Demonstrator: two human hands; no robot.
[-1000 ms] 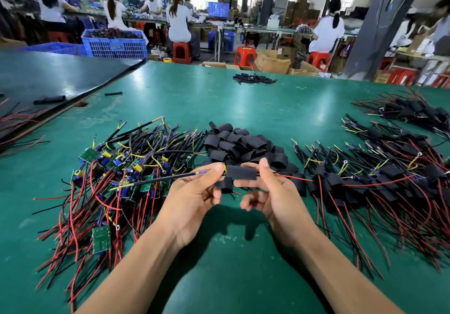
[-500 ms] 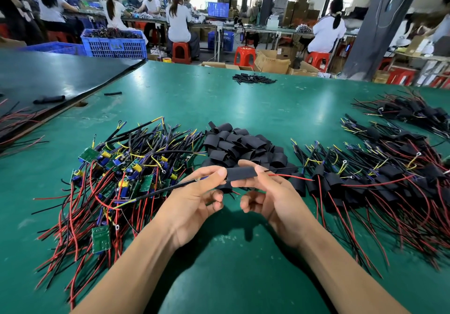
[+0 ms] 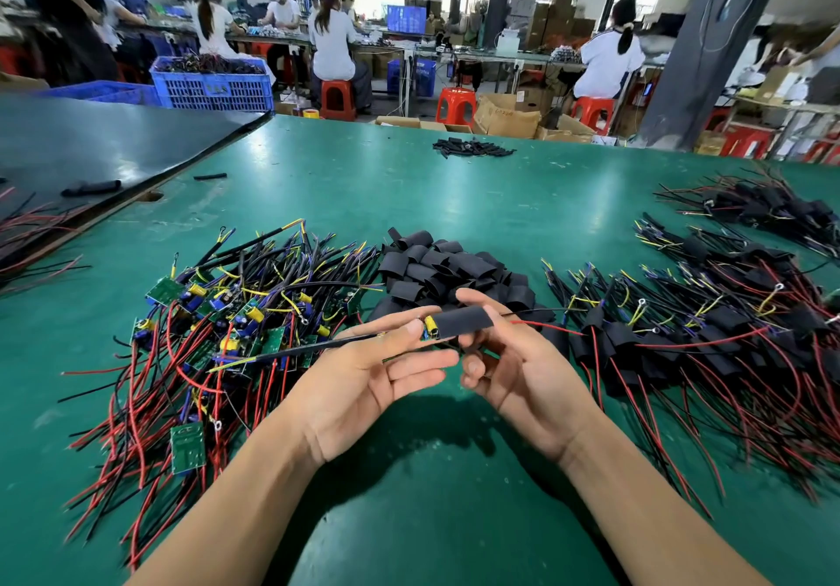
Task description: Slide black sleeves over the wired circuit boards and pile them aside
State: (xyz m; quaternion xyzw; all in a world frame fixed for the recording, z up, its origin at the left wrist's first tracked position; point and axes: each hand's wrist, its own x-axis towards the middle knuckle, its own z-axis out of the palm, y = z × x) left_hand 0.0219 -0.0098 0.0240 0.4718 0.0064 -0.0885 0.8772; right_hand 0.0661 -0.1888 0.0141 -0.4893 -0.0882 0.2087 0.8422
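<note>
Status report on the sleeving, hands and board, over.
Left hand pinches the end of the circuit board; right hand holds the black sleeve. Sleeve nearly on, yellow capacitor showing. Loose sleeve pile just behind, not blocking.

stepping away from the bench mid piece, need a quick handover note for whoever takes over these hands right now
Left hand: grip pinches the exposed end of the circuit board.
Right hand: grip holds the black sleeve around that board.
Done: the sleeve covers most of the board. The sleeved pile lies to the right.
Left: seat the sleeve over the exposed end and put the piece on the sleeved pile. Then work through the bare boards on the left, using empty sleeves from the centre heap.
</note>
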